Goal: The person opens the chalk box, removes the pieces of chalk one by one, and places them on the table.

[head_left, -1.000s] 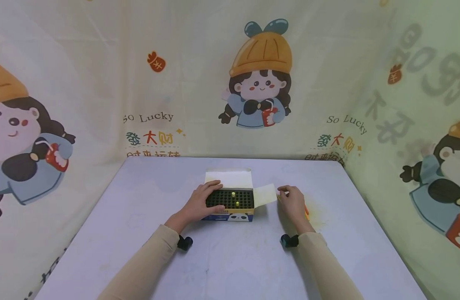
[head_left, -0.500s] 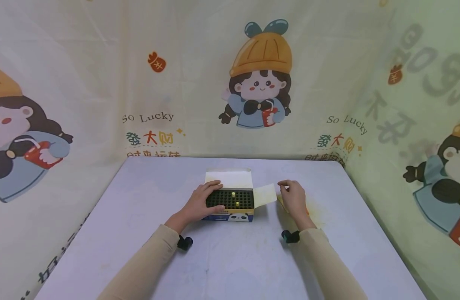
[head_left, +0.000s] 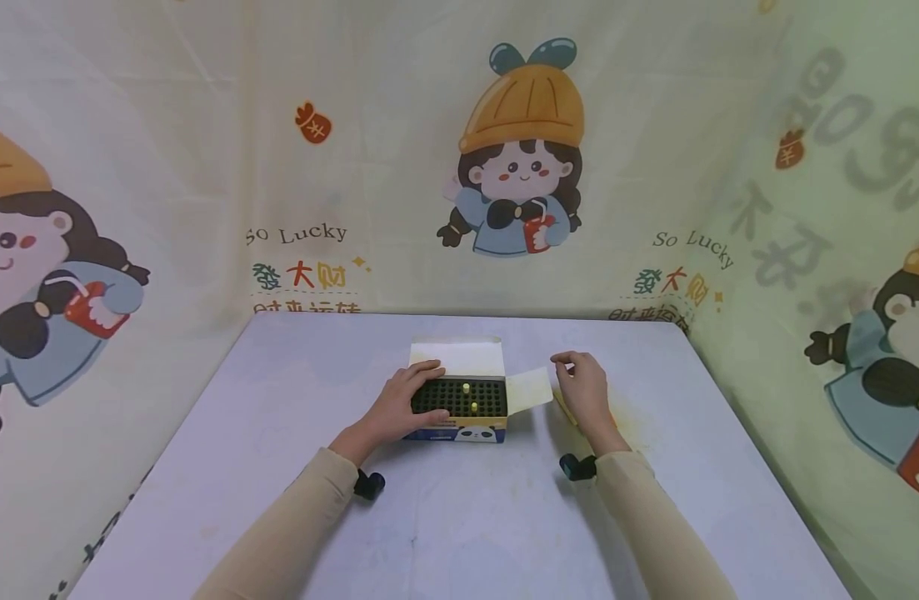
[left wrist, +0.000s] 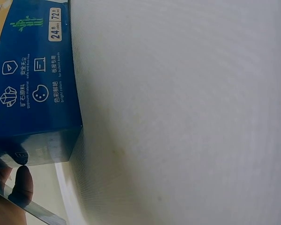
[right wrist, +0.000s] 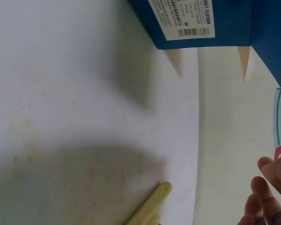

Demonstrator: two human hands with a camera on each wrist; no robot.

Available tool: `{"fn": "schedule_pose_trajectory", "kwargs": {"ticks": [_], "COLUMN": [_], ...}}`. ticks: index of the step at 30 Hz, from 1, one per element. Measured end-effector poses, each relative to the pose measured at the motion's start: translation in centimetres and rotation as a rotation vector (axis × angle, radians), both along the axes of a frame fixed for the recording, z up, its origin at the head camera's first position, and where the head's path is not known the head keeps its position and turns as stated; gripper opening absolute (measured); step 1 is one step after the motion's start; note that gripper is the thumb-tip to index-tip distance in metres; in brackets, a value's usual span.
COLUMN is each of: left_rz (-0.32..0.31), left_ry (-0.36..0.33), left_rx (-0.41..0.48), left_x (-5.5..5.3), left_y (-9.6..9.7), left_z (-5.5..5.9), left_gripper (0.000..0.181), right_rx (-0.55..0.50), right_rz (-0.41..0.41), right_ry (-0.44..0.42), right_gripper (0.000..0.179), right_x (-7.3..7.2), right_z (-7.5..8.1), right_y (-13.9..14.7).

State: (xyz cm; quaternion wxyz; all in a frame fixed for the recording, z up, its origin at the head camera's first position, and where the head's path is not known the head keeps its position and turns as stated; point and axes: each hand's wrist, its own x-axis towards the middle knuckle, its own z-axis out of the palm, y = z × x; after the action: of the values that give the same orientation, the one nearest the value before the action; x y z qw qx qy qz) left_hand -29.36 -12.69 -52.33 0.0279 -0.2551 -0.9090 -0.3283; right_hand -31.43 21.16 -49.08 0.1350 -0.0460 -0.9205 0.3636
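Observation:
A blue and yellow chalk box point(head_left: 437, 434) with a panda on its front stands open on the table. Two yellow chalk sticks point(head_left: 466, 388) stand upright in its black holed insert point(head_left: 492, 400). My left hand point(head_left: 387, 408) holds the box around its left end, with the thumb along the near rim and the fingers toward the far edge. Raised right of the box is my right hand point(head_left: 586, 396), fingers bent and thumb near the index fingertip, with nothing visible between them. Yellow chalk point(right wrist: 147, 206) lies on the table below it, partly covered by the hand in the head view.
The white lid point(head_left: 457, 357) is folded back behind the box, and a side flap point(head_left: 529, 392) sticks out to the right. An orange stick point(head_left: 614, 422) shows beside the right wrist. Printed cloth point(head_left: 399, 167) hangs behind the white table point(head_left: 459, 533).
My right hand has risen and moved slightly away from me, over the loose chalk. My left hand, the box and the two upright chalk sticks have stayed in place.

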Motion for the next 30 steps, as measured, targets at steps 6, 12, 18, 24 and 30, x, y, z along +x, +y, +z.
{"fn": "schedule_pose_trajectory", "kwargs": {"ticks": [6,12,18,24,30], "left_rz": [-0.001,-0.004,-0.006,-0.004,-0.005], "left_ry": [0.006,0.001,-0.008,-0.005,0.003], "left_rx": [0.003,0.004,0.011,0.013,0.013], "left_x": [-0.1,-0.1,0.0,-0.1,-0.1], "left_y": [0.0,0.0,0.0,0.0,0.0], "left_z": [0.1,0.1,0.3,0.2,-0.1], "left_gripper": [0.081,0.081,0.081,0.081,0.081], "right_rx": [0.003,0.013,0.002,-0.007,0.009], "right_rz": [0.014,0.041,0.066,0.066,0.086], "right_ry": [0.020,0.030,0.051,0.094,0.121], "right_gripper": [0.026,0.025,0.024,0.023,0.023], "right_x": [-0.2,-0.2,-0.1,-0.1,0.0], "right_z": [0.9,1.4,1.8,2.3,3.0], "right_y": [-0.4,-0.9,-1.4,-1.7,-2.2]}}
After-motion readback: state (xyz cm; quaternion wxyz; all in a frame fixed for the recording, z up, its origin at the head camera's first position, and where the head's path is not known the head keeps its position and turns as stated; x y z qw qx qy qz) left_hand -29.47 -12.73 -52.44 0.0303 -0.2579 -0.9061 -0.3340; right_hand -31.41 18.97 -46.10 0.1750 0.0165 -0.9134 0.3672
